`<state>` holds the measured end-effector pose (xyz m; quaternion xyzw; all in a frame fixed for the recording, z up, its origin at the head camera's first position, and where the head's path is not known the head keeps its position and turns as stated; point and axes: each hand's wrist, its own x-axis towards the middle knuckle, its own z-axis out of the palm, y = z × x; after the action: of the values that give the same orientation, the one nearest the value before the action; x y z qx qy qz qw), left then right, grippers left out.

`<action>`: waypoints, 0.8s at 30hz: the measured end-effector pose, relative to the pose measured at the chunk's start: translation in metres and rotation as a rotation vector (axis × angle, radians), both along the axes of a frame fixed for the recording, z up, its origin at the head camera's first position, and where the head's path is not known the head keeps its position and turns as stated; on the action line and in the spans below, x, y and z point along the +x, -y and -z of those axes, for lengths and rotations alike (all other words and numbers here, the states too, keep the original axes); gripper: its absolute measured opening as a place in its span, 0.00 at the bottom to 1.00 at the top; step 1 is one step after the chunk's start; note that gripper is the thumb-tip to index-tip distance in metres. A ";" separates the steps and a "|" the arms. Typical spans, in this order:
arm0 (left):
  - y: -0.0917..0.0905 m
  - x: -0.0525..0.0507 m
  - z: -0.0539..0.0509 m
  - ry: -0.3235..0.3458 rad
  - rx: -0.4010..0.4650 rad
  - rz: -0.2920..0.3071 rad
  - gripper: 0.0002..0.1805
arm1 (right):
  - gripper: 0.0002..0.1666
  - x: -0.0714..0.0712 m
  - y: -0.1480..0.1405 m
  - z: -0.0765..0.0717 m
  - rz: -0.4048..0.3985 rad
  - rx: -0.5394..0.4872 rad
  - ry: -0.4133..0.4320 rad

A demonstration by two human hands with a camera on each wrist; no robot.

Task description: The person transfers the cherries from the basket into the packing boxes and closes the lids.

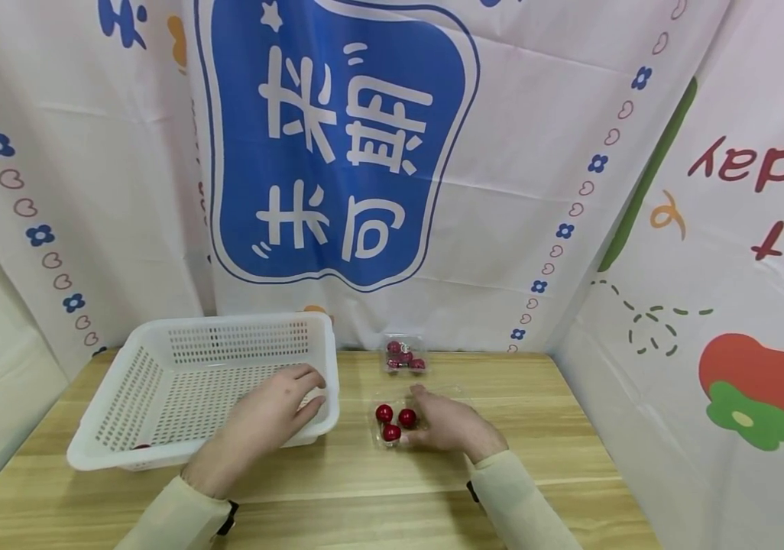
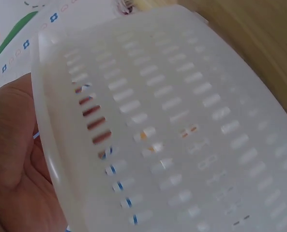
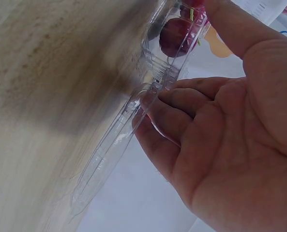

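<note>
My left hand (image 1: 275, 405) hangs over the right end of a white perforated plastic basket (image 1: 333, 367), its fingers loosely bent near the rim. In the left wrist view part of that hand (image 2: 12, 145) shows beyond the basket wall, with nothing visible in it. My right hand (image 1: 450, 424) holds a clear plastic clamshell box (image 3: 158, 79) at its hinge side, fingers behind the hinge and thumb by the tray. The box's lid (image 3: 109, 154) lies folded back. Three dark red cherries (image 1: 383, 413) sit in its tray.
Behind this box stands another clear box (image 1: 406, 338) with several cherries in it. A bit of something dark red (image 1: 142, 446) shows low in the basket near its front wall. Printed white cloth (image 1: 502, 114) hangs behind and beside the wooden table (image 1: 364, 512).
</note>
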<state>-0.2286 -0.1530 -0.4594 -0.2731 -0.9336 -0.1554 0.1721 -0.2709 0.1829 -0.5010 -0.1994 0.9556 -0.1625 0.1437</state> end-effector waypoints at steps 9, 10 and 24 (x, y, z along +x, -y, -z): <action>0.031 0.001 0.003 0.076 -0.033 -0.051 0.09 | 0.64 0.001 0.001 -0.001 0.004 0.011 0.001; 0.034 0.001 0.003 0.086 -0.032 -0.053 0.10 | 0.64 0.001 0.000 -0.001 0.006 0.010 0.002; 0.087 0.003 0.006 0.150 -0.067 -0.127 0.09 | 0.66 0.003 0.000 -0.002 -0.003 0.008 0.000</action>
<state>-0.2253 -0.2399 -0.4653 -0.2066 -0.9640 -0.1329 0.1021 -0.2682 0.1829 -0.4994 -0.2001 0.9560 -0.1586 0.1447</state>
